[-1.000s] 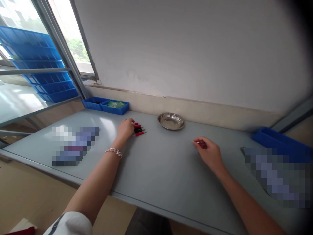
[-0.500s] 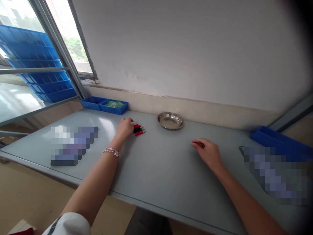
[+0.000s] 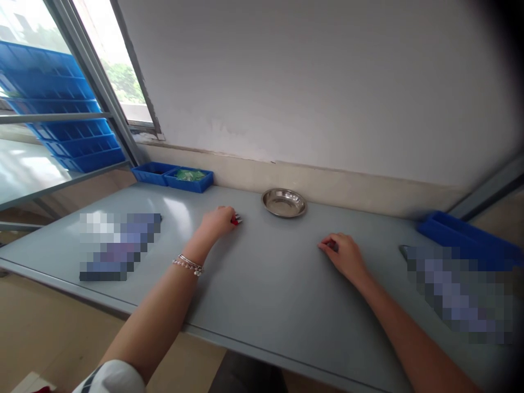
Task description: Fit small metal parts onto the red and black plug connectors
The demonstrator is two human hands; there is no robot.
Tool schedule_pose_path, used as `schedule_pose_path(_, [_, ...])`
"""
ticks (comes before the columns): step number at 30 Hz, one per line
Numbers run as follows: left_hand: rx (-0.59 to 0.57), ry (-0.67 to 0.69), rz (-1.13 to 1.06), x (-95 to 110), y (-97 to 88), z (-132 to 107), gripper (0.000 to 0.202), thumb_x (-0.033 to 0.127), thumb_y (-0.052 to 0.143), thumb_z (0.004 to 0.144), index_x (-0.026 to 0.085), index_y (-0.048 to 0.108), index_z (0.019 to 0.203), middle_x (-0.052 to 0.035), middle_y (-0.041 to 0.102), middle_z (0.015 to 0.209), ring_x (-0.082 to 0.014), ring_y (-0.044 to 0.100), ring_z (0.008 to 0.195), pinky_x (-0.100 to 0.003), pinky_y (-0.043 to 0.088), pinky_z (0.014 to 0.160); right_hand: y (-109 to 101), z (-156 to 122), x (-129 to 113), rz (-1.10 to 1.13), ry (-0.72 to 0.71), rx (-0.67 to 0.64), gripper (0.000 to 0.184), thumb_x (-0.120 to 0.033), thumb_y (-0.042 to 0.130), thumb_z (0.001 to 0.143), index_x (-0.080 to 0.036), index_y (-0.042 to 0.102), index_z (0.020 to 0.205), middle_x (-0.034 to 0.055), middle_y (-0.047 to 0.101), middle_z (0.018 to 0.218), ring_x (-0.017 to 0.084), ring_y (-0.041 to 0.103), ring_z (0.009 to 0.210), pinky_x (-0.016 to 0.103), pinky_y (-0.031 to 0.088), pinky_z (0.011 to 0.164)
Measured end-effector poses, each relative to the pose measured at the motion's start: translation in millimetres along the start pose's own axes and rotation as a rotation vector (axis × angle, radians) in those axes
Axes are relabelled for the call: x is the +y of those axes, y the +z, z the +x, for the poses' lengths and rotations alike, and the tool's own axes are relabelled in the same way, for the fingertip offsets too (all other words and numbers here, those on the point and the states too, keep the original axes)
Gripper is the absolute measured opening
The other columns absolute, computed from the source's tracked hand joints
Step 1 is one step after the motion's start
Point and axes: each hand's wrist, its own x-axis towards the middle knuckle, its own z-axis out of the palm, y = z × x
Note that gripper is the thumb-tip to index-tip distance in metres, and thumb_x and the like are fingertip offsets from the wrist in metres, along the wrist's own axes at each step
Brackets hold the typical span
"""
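Our left hand [image 3: 219, 222] curls over the pens [image 3: 236, 220], only their tips showing past our fingers. Our right hand [image 3: 343, 255] rests loosely curled on the table [image 3: 266, 284]; what it grips we cannot tell.

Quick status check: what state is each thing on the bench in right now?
Left hand: closed over the red and black pens, only their tips showing.
Right hand: resting on the table, fingers curled, anything held hidden.
Steel dish: upright, looks empty.
Small blue bins: open; the right one holds green pieces.
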Motion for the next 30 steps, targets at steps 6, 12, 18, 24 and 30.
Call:
schedule_pose_path(6, [-0.021,-0.029,0.044,7,-3.7,-4,0.024,0.032,0.047,0.070,0.020,0.061,0.084,-0.0104,0.060,0.088,-0.0247,0.056,0.080,-0.029,0.042,0.059,1,0,1,0.059,0.019,-0.015,0.010,-0.026,0.050,0.070,-0.019,0.057,0.067,0.0028,0.054,0.062,0.015,0.049,0.059,0.027,0.037,0.056])
schedule_pose_path(12, [0.072,-0.019,-0.002,21,-7.2,-9,0.024,0.033,0.044,0.075,0.018,0.062,0.081,-0.0102,0.061,0.088,-0.0233,0.056,0.082,-0.027,0.042,0.059,1,0,4,0.074,-0.002,-0.030,0.009,-0.024,0.050,0.070,-0.018,0.056,0.068,0.0019,0.052,0.061,0.014,0.049,0.057,0.027,0.038,0.056])
schedule_pose_path(18, [0.158,0.056,-0.062,26,-8.3,-11,0.024,0.034,0.044,0.076,0.019,0.061,0.082,-0.0081,0.060,0.087,-0.0226,0.055,0.082,-0.026,0.041,0.058,-5,1,2,0.093,0.025,-0.106,0.006,-0.020,0.050,0.069,-0.019,0.056,0.066,0.0021,0.055,0.062,0.014,0.049,0.058,0.027,0.038,0.057])
schedule_pose_path(24, [0.223,0.363,-0.121,54,1.8,-24,0.020,0.034,0.050,0.073,0.018,0.060,0.079,-0.0059,0.060,0.085,-0.0181,0.056,0.073,-0.025,0.041,0.061,-5,0,1,0.081,0.044,-0.154,0.008,-0.018,0.050,0.071,-0.018,0.057,0.068,0.0026,0.054,0.064,0.014,0.049,0.060,0.027,0.038,0.059])
schedule_pose_path(30, [0.118,0.644,-0.265,84,11.3,-48,0.019,0.032,0.048,0.077,0.016,0.057,0.084,-0.0051,0.060,0.077,-0.0143,0.056,0.068,-0.022,0.041,0.060,-13,-5,-19,0.049,0.016,0.038,0.021,-0.037,0.051,0.075,-0.019,0.060,0.081,0.0071,0.055,0.081,0.021,0.049,0.079,0.032,0.037,0.067])
